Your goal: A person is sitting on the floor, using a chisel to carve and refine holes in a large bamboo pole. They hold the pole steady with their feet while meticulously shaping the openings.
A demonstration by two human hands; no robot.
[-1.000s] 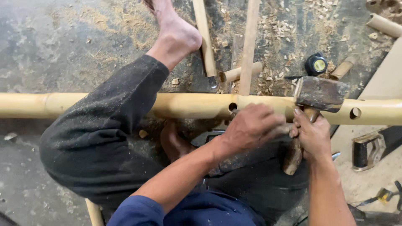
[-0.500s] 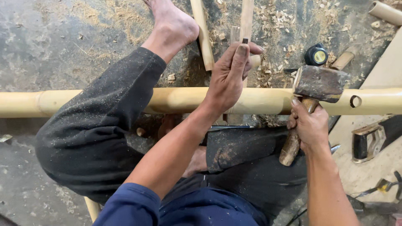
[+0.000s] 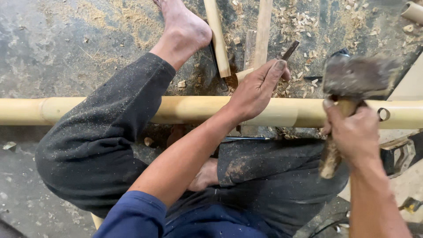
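Observation:
A long yellow bamboo pole (image 3: 189, 110) lies across my lap, with a round hole (image 3: 384, 114) near its right end. My left hand (image 3: 257, 88) rests over the pole's far side and is closed around a thin dark tool (image 3: 289, 50), chisel-like, whose end sticks out past my fingers. My right hand (image 3: 350, 136) grips the wooden handle of a heavy mallet (image 3: 357, 78). The mallet's dark head is blurred and hangs just above the pole, to the right of my left hand.
My bare foot (image 3: 183, 28) and dark-trousered leg (image 3: 110, 136) cross over the pole. Two wooden sticks (image 3: 263, 31) and a short bamboo piece (image 3: 217, 37) lie beyond it among wood chips (image 3: 304, 22). Another bamboo end (image 3: 412, 11) is top right.
My left hand drew back from the upright stick to the pole and now holds the dark tool. The mallet has risen and shifted right, its head blurred.

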